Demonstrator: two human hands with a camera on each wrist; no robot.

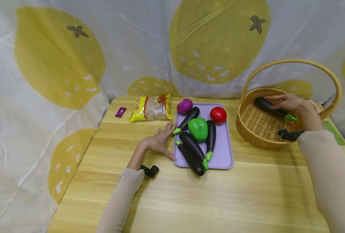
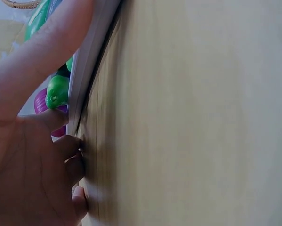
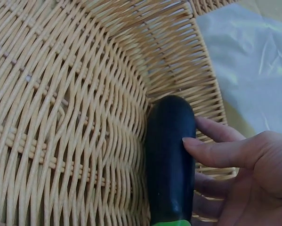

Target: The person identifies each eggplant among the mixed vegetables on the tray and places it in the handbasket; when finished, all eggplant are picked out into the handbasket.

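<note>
Inside the wicker basket (image 1: 255, 129), my right hand (image 1: 291, 104) grips a dark eggplant (image 1: 269, 107) with a green stem end, thumb on one side and fingers on the other. The right wrist view has this eggplant (image 3: 170, 155) lying along the basket's woven inner wall (image 3: 117, 113). My left hand (image 1: 159, 141) is spread at the left edge of a lilac tray (image 1: 223, 155), its thumb and index fingertip right at the rim. On the tray lie several eggplants (image 1: 191, 158), a green bell pepper (image 1: 198, 128), a red tomato (image 1: 218, 115) and a purple onion (image 1: 185, 106).
Left of the tray, near the back edge, lies a yellow bag of food (image 1: 153, 108), with a small purple wrapped candy (image 1: 120, 112) farther left. The basket's tall handle (image 1: 294, 61) arches above my right hand. A lemon-print curtain (image 1: 149, 38) hangs behind the table.
</note>
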